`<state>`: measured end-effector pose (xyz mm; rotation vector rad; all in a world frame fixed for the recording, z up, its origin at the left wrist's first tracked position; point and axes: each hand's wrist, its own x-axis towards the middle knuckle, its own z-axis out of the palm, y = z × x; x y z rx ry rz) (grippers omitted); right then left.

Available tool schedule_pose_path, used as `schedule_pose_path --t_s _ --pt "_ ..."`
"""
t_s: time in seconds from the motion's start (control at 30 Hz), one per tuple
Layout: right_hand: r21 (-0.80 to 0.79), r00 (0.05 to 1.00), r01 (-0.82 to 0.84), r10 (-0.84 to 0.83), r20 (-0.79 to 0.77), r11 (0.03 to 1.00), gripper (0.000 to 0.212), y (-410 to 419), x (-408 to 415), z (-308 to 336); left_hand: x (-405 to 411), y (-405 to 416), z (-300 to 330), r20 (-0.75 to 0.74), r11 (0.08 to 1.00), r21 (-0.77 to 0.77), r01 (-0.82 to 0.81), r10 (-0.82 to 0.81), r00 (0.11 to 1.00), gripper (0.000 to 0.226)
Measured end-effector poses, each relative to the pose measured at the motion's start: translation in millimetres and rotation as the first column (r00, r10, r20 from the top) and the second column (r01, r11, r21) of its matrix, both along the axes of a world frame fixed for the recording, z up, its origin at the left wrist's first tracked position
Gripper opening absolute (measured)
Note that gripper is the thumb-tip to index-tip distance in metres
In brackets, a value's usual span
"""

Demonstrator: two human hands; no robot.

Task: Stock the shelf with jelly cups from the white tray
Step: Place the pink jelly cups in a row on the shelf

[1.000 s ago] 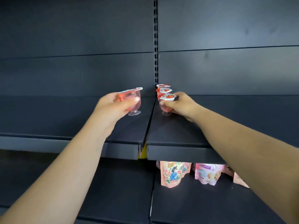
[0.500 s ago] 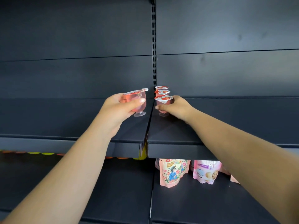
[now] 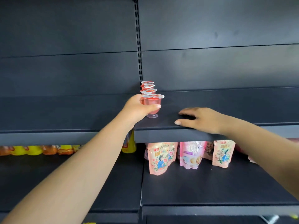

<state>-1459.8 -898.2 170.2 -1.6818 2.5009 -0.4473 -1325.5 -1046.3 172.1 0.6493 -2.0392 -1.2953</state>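
My left hand [image 3: 137,109] grips a pink jelly cup [image 3: 152,102] with a foil lid and a clear foot, at the left front of the dark upper shelf [image 3: 226,107]. Its foot is at the shelf surface; contact is unclear. Behind it a row of three jelly cups [image 3: 148,88] runs back toward the rear wall. My right hand [image 3: 200,119] lies flat with spread fingers on the shelf near its front edge, to the right of the cups, holding nothing. The white tray is out of view.
On the lower shelf [image 3: 210,188] stand pink snack pouches [image 3: 161,157] under the upper shelf. Yellow and orange packs [image 3: 40,149] line the lower left bay. A slotted upright [image 3: 138,46] divides the two bays.
My right hand let go of the third cup and drew back to the right onto the bare shelf. My left hand carried its cup right, to the front of the row.
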Motion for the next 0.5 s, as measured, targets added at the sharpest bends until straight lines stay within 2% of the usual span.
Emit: schedule_pose_path --t_s 0.17,0.3,0.5 --pt "0.054 0.995 -0.033 0.038 -0.096 0.998 0.078 14.8 0.8 -7.1 0.1 1.3 -2.5 0.088 0.995 -0.093 -0.033 0.041 0.995 0.013" --pt "0.046 0.990 -0.038 0.044 -0.137 0.998 0.079 15.8 2.2 -8.1 1.8 4.1 -3.0 0.129 0.987 -0.134 -0.093 0.111 0.985 0.009" --pt "0.036 0.980 -0.044 0.050 -0.194 0.998 0.078 18.5 4.8 -9.1 -1.5 15.0 -6.4 0.147 0.944 -0.253 -0.210 0.252 0.956 0.016"
